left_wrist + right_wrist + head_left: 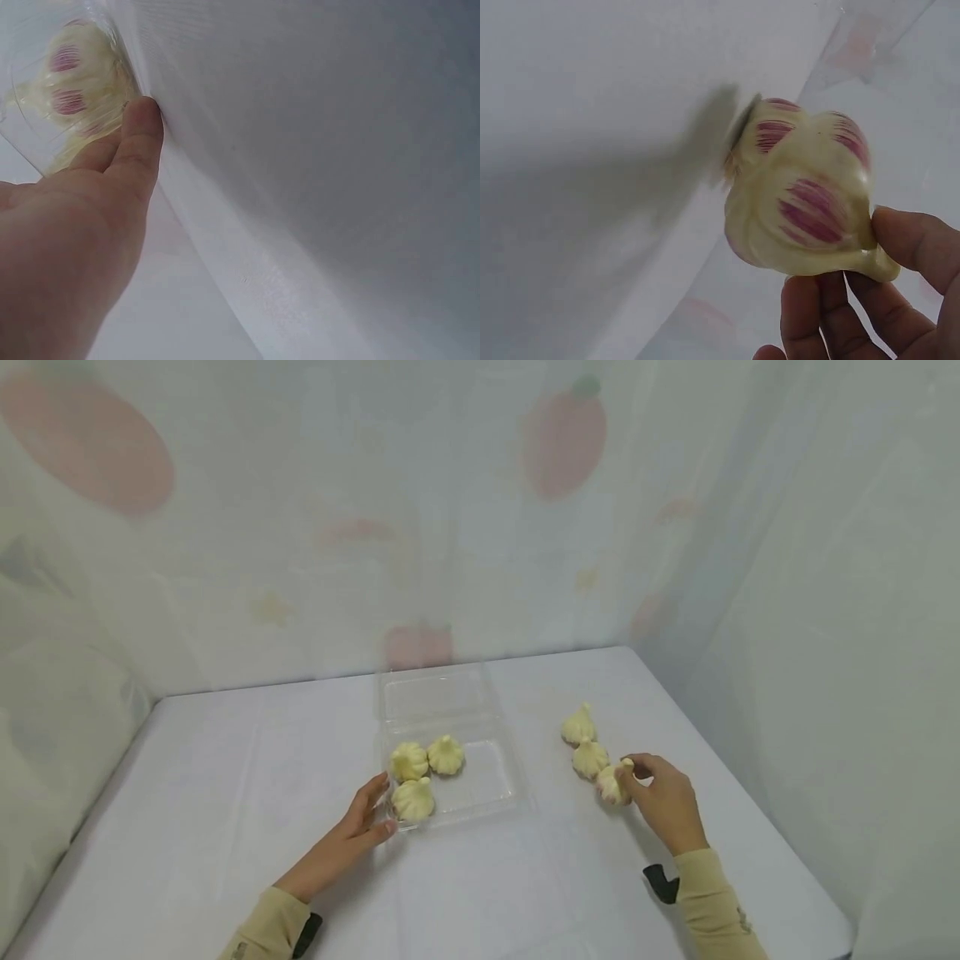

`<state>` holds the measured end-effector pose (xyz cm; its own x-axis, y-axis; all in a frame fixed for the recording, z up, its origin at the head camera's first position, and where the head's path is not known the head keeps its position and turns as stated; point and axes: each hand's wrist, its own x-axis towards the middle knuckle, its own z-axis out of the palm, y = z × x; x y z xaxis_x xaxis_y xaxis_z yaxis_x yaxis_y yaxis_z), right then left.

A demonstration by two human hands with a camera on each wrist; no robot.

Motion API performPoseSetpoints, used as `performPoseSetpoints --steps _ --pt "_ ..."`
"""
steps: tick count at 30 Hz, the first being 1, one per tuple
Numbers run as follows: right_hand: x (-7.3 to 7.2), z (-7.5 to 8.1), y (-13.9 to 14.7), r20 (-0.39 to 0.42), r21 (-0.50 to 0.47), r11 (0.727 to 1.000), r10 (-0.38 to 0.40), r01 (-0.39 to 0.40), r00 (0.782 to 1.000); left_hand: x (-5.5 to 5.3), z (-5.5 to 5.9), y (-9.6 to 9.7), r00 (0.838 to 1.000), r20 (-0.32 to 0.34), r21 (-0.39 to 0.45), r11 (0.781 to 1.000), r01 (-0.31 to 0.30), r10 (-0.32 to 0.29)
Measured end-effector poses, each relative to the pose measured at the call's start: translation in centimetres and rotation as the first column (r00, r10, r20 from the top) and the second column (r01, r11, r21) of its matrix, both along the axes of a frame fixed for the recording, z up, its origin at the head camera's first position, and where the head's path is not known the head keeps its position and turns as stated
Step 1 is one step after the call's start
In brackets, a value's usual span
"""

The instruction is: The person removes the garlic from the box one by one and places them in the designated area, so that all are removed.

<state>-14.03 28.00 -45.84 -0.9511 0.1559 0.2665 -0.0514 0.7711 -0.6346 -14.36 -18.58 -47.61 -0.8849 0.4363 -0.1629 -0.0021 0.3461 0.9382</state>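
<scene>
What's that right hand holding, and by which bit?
The right hand pinches a garlic by its stem.

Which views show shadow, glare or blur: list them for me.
Head: the printed backdrop looks hazy and washed out, with small glints on the clear container. Left wrist: a broad, soft-edged shadow lies across the white tabletop. Right wrist: a blurred shadow lies left of the garlic bulb that the right hand pinches; its purple streaks look fairly crisp.
</scene>
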Motion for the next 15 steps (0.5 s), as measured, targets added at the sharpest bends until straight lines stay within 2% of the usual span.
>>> performPoseSetpoints --steps 6,15 --pt "0.2 -0.6 -0.2 0.073 0.01 1.0 0.028 -0.029 0.997 0.0 0.1 0.0 1.0 -0.006 -0.001 1.0 0.002 -0.002" --pt "0.2 -1.2 -0.4 0.116 -0.002 0.998 0.067 -0.067 0.991 0.0 0.1 0.0 1.0 0.001 -0.003 1.0 -0.005 0.005"
